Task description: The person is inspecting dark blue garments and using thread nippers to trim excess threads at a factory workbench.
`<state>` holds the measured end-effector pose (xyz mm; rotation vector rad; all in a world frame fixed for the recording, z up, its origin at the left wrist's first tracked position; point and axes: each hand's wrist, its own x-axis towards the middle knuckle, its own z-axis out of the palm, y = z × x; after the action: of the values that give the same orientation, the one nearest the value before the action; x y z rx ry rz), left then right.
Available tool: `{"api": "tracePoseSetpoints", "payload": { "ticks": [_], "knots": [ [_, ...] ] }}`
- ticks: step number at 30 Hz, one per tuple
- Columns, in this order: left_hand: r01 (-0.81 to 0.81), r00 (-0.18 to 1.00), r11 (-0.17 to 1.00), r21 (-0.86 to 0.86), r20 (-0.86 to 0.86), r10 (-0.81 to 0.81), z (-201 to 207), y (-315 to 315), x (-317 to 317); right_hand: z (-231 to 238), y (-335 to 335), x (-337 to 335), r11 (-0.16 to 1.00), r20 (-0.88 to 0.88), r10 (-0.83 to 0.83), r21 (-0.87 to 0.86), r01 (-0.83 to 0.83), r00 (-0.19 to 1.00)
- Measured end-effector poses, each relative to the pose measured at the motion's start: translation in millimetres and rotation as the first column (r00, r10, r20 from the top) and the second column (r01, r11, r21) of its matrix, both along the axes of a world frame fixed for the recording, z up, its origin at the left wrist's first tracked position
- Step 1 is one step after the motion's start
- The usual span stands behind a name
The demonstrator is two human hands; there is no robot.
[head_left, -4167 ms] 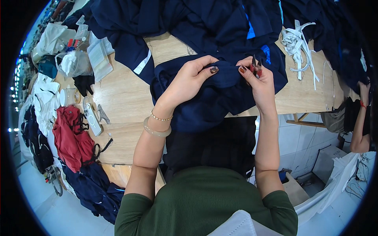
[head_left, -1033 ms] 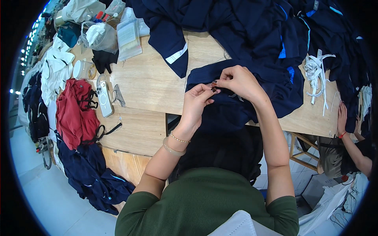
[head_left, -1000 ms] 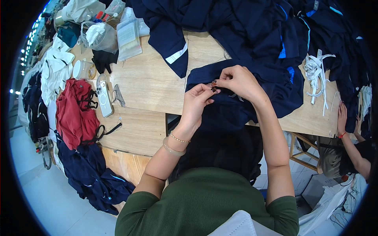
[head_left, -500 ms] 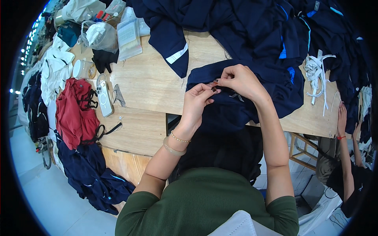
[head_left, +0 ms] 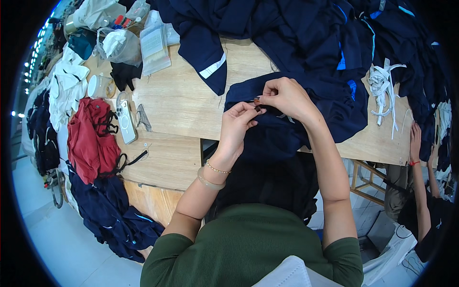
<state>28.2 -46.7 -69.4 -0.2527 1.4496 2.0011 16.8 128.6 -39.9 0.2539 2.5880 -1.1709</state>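
Note:
A dark navy garment [head_left: 330,107] lies bunched at the table's near edge and hangs down toward my lap. My left hand [head_left: 237,123] is closed in a pinch on its upper left part. Just to the right, my right hand [head_left: 288,97] bends over the cloth, thumb and forefinger pressed together. The fingertips of both hands almost meet. Something tiny and reddish-brown shows between them, too small to name. A short pale strip [head_left: 287,117] lies on the cloth below my right hand.
More navy garments [head_left: 296,33] are heaped at the back. White cords [head_left: 381,91] lie tangled at right, near a co-worker's hand [head_left: 415,141]. At left are a red garment [head_left: 93,138], a phone [head_left: 126,122], a plastic cup [head_left: 99,87] and clear bags [head_left: 155,48].
Both hands keep their pinch at the same spot on the garment, with only a slight shift of the fingers. The whole view has moved a little.

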Motion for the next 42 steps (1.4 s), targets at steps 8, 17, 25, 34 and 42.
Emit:
{"api": "tracePoseSetpoints", "payload": {
  "ticks": [8, 17, 25, 34, 42],
  "knots": [
    [0.126, 0.984, 0.992, -0.021, -0.121, -0.128, 11, -8, 5, 5, 12, 9, 0.996, -0.034, 0.007, -0.085, -0.01, 0.999],
    [-0.749, 0.468, 0.043, -0.661, -0.574, -0.672, -15, -163, -53, 13, 177, 149, 0.387, -0.151, -0.913, -0.612, 0.69, 0.379],
    [-0.086, 0.402, 0.843, -0.531, -0.793, -0.458, 38, 20, -3, -17, 165, 168, 0.469, -0.028, -0.844, -0.522, 0.712, 0.535],
    [-0.039, 0.191, 0.833, -0.552, -0.823, -0.536, -7, 148, 10, -18, 140, 119, 0.453, 0.102, -0.755, -0.632, 0.628, 0.648],
    [0.447, 0.838, 0.882, -0.146, -0.277, -0.47, 11, 133, -14, -16, 101, 124, 0.592, -0.36, -0.79, -0.659, 0.465, 0.496]
  ]
}}
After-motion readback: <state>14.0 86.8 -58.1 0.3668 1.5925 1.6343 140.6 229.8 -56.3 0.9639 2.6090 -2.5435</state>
